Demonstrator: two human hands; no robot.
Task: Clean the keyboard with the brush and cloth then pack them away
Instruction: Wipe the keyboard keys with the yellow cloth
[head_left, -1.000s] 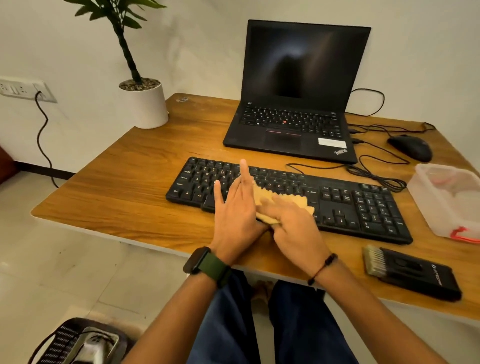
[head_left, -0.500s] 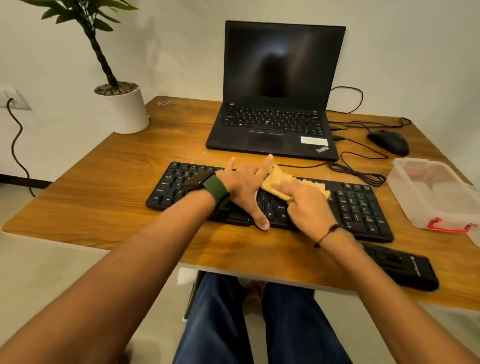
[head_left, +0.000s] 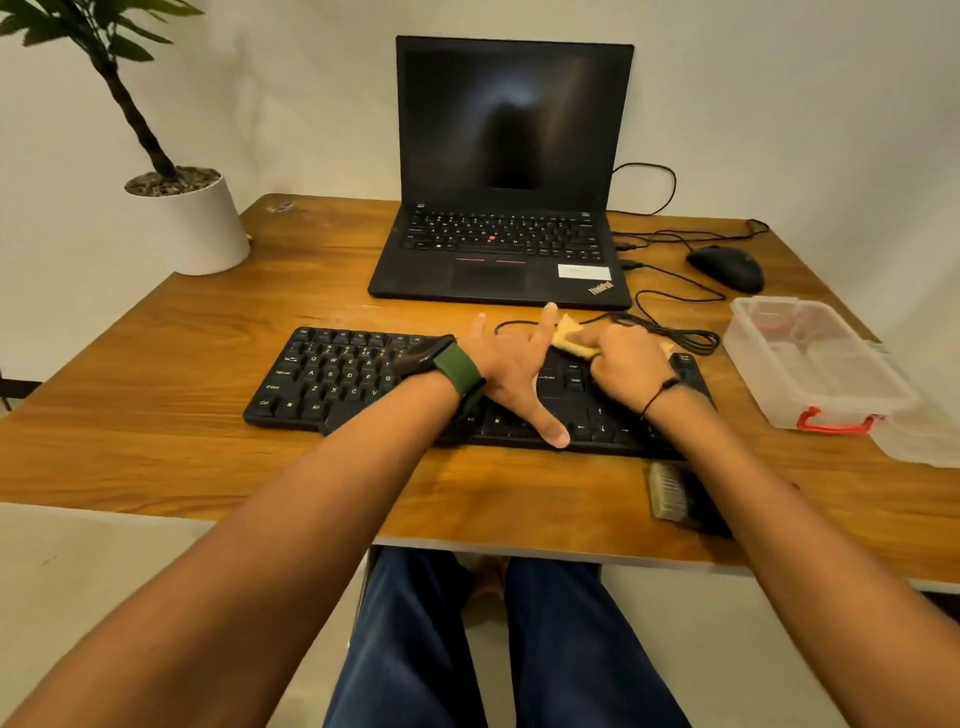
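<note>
The laptop (head_left: 501, 171) carries a "ThinkPad" logo on the right corner of its palm rest. The black keyboard (head_left: 332, 379) shows key legends: Q, W, E, A, S, D, Z, X, Ctrl, Alt. The white sticker beside the logo is unreadable.

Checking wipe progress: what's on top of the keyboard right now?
On the keyboard: left hand flat on the keys, right hand pressing the yellow cloth. Keys beneath them are hidden.
</note>
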